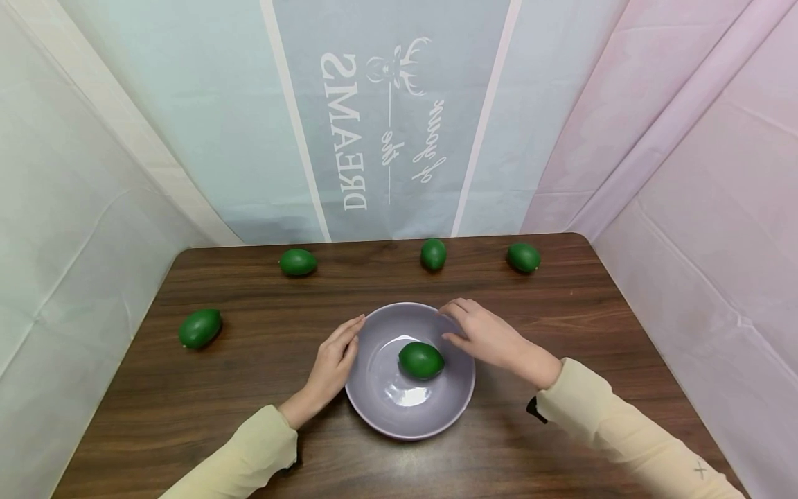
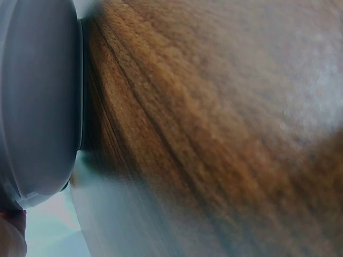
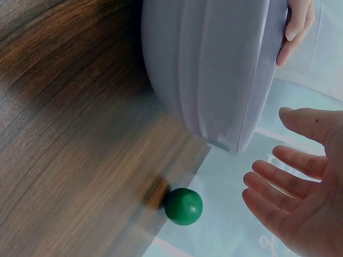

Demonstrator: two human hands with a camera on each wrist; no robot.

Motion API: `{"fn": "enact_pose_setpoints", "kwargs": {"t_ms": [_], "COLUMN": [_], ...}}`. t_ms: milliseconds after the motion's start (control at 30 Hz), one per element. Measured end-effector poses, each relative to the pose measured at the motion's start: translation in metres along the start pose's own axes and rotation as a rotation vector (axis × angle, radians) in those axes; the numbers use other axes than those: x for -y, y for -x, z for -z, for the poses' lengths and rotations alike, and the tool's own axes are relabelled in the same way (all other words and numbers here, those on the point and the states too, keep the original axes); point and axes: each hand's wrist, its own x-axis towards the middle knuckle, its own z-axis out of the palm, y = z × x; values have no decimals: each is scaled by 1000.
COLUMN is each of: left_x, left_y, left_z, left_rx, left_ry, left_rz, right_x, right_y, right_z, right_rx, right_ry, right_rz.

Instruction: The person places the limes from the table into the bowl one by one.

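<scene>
A shallow grey-purple bowl (image 1: pixel 380 409) stands on the table with one green lime (image 1: pixel 420 360) lying inside it. Along the bowl's left rim lies my left hand (image 1: pixel 330 364), its fingers fairly straight and touching the edge. My right hand (image 1: pixel 489 336) hovers at the upper right rim, fingers spread and relaxed with nothing in them. In the right wrist view that hand (image 3: pixel 300 198) shows an empty palm beside the bowl's outer wall (image 3: pixel 214 64). The left wrist view catches the bowl's side (image 2: pixel 40 96) and a bit of a fingertip (image 2: pixel 10 238).
Along the back of the wooden table (image 1: pixel 237 430) lie three more limes: left (image 1: pixel 298 263), middle (image 1: pixel 433 254) and right (image 1: pixel 524 257). Another lime (image 1: pixel 200 328) is near the left edge. Fabric walls (image 1: pixel 704 229) enclose the table at the back and sides.
</scene>
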Motion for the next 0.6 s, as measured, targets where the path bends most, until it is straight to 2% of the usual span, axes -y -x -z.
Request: {"fn": "enact_pose_setpoints", "kwargs": {"t_ms": [300, 600], "left_x": [-1, -2], "left_y": [-1, -2], "left_z": [0, 2], "left_rx": [8, 12], "left_ry": [6, 6], "left_rz": [17, 31], "right_x": [-5, -12], "right_y": [1, 3], "right_z": [4, 7], "right_rx": [20, 15], "right_ry": [-14, -9], "right_rz": [-66, -97]}}
